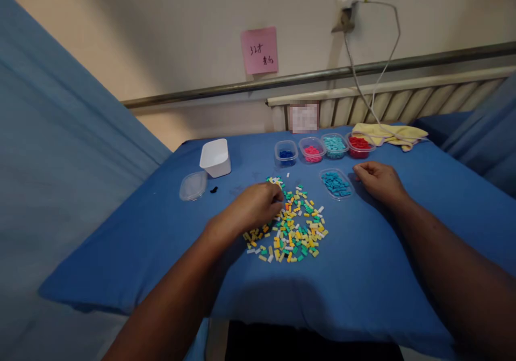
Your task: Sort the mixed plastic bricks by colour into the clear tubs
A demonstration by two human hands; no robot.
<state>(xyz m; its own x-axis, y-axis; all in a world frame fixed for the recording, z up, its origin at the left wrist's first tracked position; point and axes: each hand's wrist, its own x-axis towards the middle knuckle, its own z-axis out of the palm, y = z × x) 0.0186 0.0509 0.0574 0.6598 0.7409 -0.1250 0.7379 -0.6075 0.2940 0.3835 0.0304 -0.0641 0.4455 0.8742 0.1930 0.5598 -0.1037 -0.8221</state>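
Note:
My left hand (260,202) reaches over the upper left of a spread-out pile of small plastic pieces (298,234), mostly yellow, green and white. Its fingers are curled down to the pile, and what they hold is hidden. My right hand (379,181) rests on the table to the right of a shallow clear tub of blue pieces (336,183). The fingers there are closed together; a hint of red shows at the tips, too small to name. A lone white piece (287,175) lies just beyond the pile.
Clear tubs stand in a row behind: dark blue pieces (286,156), pink pieces (313,153), turquoise pieces (334,144) and red pieces (359,144). A yellow cloth (389,134) lies at the back right. Left are a white box (216,159), a clear lid (193,186) and a black scrap (214,190).

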